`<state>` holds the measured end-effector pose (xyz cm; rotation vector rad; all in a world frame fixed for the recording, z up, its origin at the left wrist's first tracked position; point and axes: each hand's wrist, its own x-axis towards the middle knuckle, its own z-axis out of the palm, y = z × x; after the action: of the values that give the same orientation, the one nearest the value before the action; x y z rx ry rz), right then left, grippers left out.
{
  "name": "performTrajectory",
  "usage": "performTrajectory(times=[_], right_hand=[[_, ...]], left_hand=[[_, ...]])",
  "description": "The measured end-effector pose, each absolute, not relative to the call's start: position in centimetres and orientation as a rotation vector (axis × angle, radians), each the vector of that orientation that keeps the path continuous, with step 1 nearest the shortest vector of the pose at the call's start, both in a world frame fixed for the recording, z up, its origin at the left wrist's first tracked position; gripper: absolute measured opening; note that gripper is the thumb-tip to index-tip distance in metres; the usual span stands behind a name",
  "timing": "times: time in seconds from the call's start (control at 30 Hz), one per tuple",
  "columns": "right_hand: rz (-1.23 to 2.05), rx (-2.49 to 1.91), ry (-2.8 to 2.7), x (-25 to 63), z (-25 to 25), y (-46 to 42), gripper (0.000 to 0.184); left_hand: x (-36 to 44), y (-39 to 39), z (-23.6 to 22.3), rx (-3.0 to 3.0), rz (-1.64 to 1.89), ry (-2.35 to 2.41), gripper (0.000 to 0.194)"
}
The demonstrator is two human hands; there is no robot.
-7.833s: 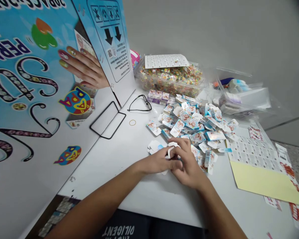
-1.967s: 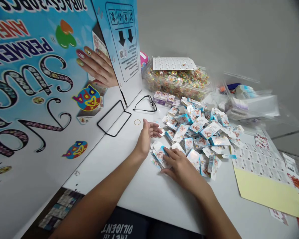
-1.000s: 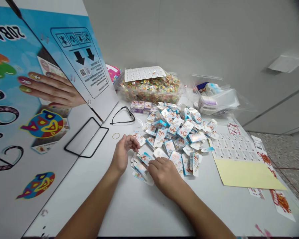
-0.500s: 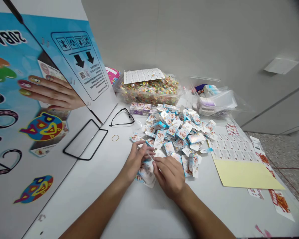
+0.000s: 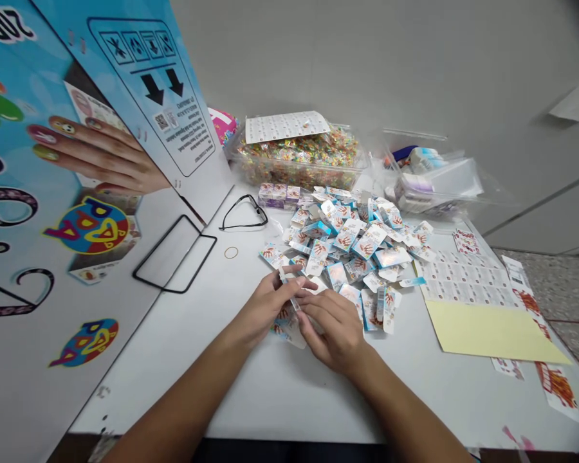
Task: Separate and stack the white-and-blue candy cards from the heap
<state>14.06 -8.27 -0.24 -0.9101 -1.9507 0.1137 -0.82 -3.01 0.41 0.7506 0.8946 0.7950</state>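
Observation:
Between my two hands is a thin small carton (image 5: 290,290), seen nearly edge-on and tilted. My left hand (image 5: 265,302) pinches its upper part with the thumb and fingers. My right hand (image 5: 332,326) grips its lower end, thumb and fingertips pressed together. Directly below lie several flat printed cartons (image 5: 292,331), partly covered by my hands. Just beyond my fingers spreads a heap of small blue-and-white cartons (image 5: 347,235) with hand pictures, many with flaps standing out.
A large blue display box (image 5: 101,161) stands at left. Nearby lie a black frame (image 5: 188,283), black-rimmed glasses (image 5: 244,226) and a rubber band (image 5: 231,253). Behind the heap are a clear tub of colourful bits (image 5: 294,157) and a plastic tray (image 5: 434,186). Yellow paper (image 5: 492,331) lies right.
The thin carton has come up between my hands and shows more of its edge. My left thumb has shifted along it. The whole view has moved slightly.

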Motion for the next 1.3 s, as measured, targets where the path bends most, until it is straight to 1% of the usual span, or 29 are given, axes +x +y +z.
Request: performTrajectory(times=[0.1, 0.2, 0.3, 0.37, 0.43, 0.5, 0.67, 0.77, 0.83, 0.9, 1.1, 1.2, 1.3], right_hand=[[0.132, -1.02, -1.823, 14.3, 0.0, -8.3, 0.033], [0.162, -1.2, -1.81, 14.6, 0.5, -8.3, 0.035], [0.286, -1.25, -1.893, 14.7, 0.8, -8.2, 0.04], [0.371, -1.215, -1.94, 14.7, 0.8, -8.2, 0.042], [0.415, -1.176, -1.963, 14.7, 0.7, -8.2, 0.043], [0.438, -1.165, -1.97, 14.7, 0.7, -8.2, 0.045], [0.469, -1.165, -2.016, 14.9, 0.7, -8.1, 0.055], [0.466, -1.146, -2.074, 14.9, 0.6, -8.0, 0.06], [0.465, -1.143, -2.095, 14.9, 0.5, -8.0, 0.061], [0.469, -1.151, -2.094, 14.9, 0.5, -8.1, 0.062], [0.491, -1.168, -2.07, 14.8, 0.8, -8.3, 0.059], [0.537, -1.162, -2.048, 14.7, 1.0, -8.2, 0.055], [0.621, -1.142, -1.984, 14.7, 1.3, -8.1, 0.046]], left_hand=[[-1.0, -3.1, 0.5, 0.75, 0.737, 0.83, 0.058], [-1.1, -3.2, 0.5, 0.777, 0.674, 0.751, 0.056], [-1.2, -3.2, 0.3, 0.864, 0.613, 0.717, 0.043], [-1.1, -3.2, 0.2, 0.911, 0.63, 0.692, 0.031], [-1.2, -3.2, 0.2, 0.927, 0.656, 0.659, 0.025], [-1.2, -3.3, 0.3, 0.905, 0.661, 0.633, 0.024], [-1.5, -3.4, 0.6, 0.752, 0.676, 0.612, 0.034], [-1.5, -3.3, 0.3, 0.67, 0.742, 0.601, 0.027], [-1.6, -3.2, 0.0, 0.642, 0.73, 0.569, 0.02], [-1.7, -3.2, -0.1, 0.64, 0.683, 0.552, 0.017], [-1.8, -3.4, 0.1, 0.675, 0.593, 0.583, 0.027], [-1.6, -3.6, 0.1, 0.674, 0.571, 0.592, 0.027], [-1.1, -3.8, 0.1, 0.743, 0.628, 0.586, 0.022]])
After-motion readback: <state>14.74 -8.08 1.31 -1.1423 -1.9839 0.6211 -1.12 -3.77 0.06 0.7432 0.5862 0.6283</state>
